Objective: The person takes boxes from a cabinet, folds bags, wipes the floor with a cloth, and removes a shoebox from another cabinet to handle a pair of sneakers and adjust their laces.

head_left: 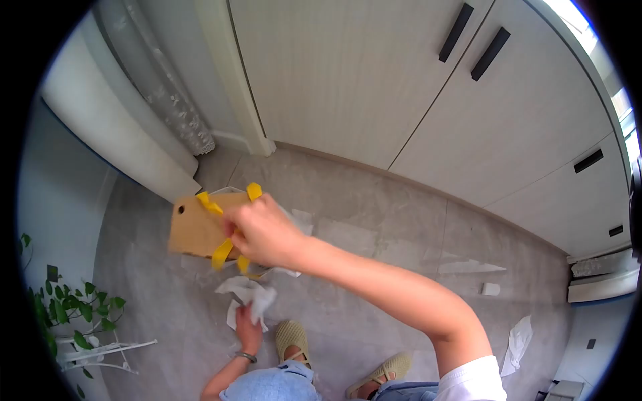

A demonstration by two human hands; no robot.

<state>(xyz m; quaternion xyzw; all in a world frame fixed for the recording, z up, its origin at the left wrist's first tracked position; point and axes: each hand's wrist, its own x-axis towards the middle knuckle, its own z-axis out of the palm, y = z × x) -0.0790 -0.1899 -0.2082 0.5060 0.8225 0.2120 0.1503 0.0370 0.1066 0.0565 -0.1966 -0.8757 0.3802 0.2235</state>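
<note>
My right hand (pixel 264 230) is closed over a brown cardboard piece (pixel 190 230) with a round dark hole near one corner. Yellow strips (pixel 223 254) stick out around the fingers, and the fist appears to grip them. A pale rim and some white material show partly from under the cardboard; the rest is hidden. Low on the left, my left hand (pixel 249 331) is closed on a crumpled white tissue (pixel 251 294), just above the floor beside my left shoe (pixel 291 341).
Pale cabinets (pixel 374 80) with black handles line the far side. A leafy plant (pixel 77 307) on a white stand (pixel 110 351) is at left, below a curtain (pixel 167 87). White scraps (pixel 518 344) and a small white object (pixel 490 289) lie on the grey floor (pixel 394 307).
</note>
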